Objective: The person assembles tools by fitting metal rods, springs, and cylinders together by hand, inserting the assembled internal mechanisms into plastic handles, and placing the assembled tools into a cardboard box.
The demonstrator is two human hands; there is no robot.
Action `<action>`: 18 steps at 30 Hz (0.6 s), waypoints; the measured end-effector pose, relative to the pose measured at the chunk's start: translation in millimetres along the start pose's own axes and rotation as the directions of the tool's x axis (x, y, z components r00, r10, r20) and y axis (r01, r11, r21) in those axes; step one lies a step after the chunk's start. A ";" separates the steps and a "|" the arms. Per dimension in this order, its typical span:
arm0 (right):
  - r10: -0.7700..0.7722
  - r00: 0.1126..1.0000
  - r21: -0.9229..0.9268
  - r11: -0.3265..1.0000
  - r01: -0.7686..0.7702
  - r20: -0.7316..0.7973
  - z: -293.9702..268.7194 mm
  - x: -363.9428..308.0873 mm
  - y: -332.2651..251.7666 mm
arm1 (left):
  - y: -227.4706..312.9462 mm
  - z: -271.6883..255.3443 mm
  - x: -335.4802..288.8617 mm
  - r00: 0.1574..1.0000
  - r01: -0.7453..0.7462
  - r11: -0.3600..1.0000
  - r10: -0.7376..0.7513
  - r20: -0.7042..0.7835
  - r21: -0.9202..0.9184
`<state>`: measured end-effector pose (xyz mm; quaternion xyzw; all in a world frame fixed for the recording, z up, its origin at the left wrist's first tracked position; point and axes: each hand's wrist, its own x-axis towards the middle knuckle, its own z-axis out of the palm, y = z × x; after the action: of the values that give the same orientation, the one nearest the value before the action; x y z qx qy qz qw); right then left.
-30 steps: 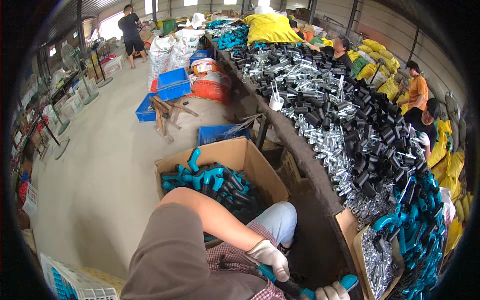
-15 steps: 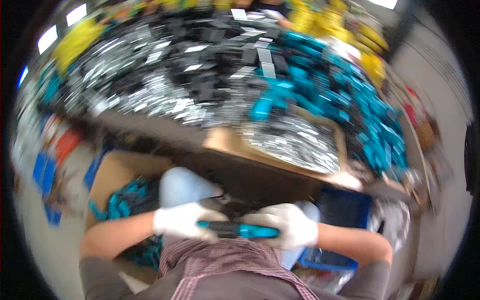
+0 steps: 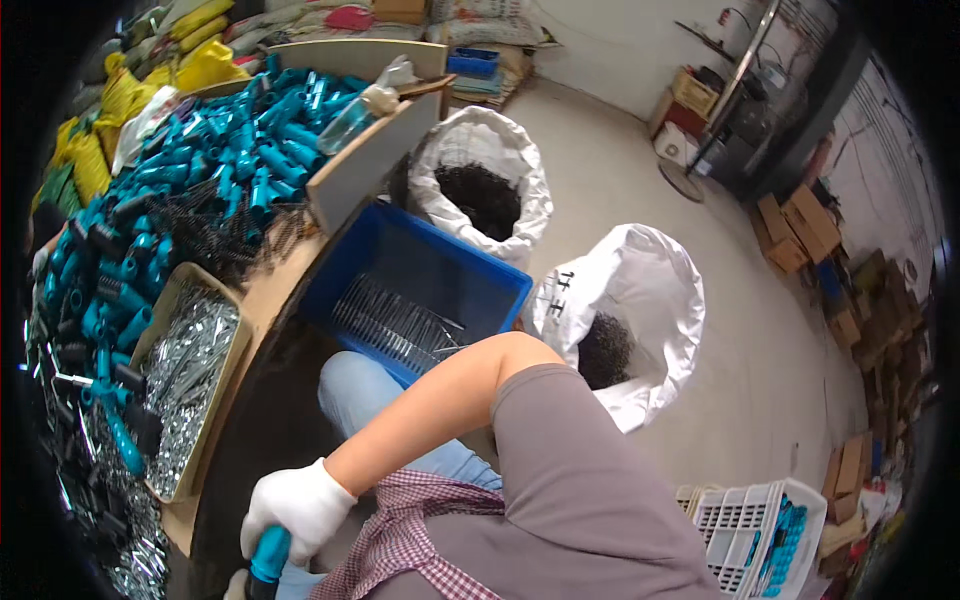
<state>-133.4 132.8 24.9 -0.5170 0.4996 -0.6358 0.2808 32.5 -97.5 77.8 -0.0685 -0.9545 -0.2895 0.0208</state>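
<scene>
My right hand (image 3: pixel 300 510), in a white glove, reaches down to the lower left of the view. Its fingers are closed around the teal end of a teal and black handle (image 3: pixel 268 555). The handle's black end runs down to the lower edge of the picture. Only a sliver of my gloved left hand (image 3: pixel 237 584) shows beside that black end; its fingers are cut off by the frame edge. A blue plastic bin (image 3: pixel 430 248) with thin metal rods (image 3: pixel 390 318) laid in rows stands beyond my right forearm.
Teal handles (image 3: pixel 240 150) are heaped on the table at the left, near a tray (image 3: pixel 222 410) of shiny metal pieces. White sacks (image 3: pixel 540 165) (image 3: pixel 665 300) holding dark material stand on the floor. A white crate (image 3: pixel 740 530) with teal pieces sits at the lower right.
The view has swung to the right, bringing the sacks and floor into sight. The hands and handle now appear at the lower left, with the left hand mostly out of the picture.
</scene>
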 end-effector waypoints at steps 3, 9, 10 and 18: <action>-0.286 0.877 -0.812 0.347 0.470 0.385 -7.1 -0.5 -26.5 | -48.3 12.2 -4.5 0.894 0.403 0.810 -0.248 0.374 -0.425; -0.518 0.601 -0.679 0.050 0.732 0.609 2.5 3.0 -11.0 | -32.3 47.7 -1.1 0.825 0.556 0.301 -0.087 0.558 -0.775; -0.509 0.518 -0.597 0.009 0.802 0.688 3.9 4.8 -10.9 | -29.4 47.6 2.1 0.864 0.463 0.434 -0.024 0.504 -0.773; 0.674 0.709 0.429 0.589 -0.685 0.206 -8.1 -12.8 -11.2 | 32.5 25.2 31.4 0.987 -0.160 0.987 0.160 -0.017 0.021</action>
<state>-135.3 150.6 30.7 -0.2084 0.4833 -0.5767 0.6248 6.0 -53.0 77.2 -0.1421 -0.9485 -0.2780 0.0534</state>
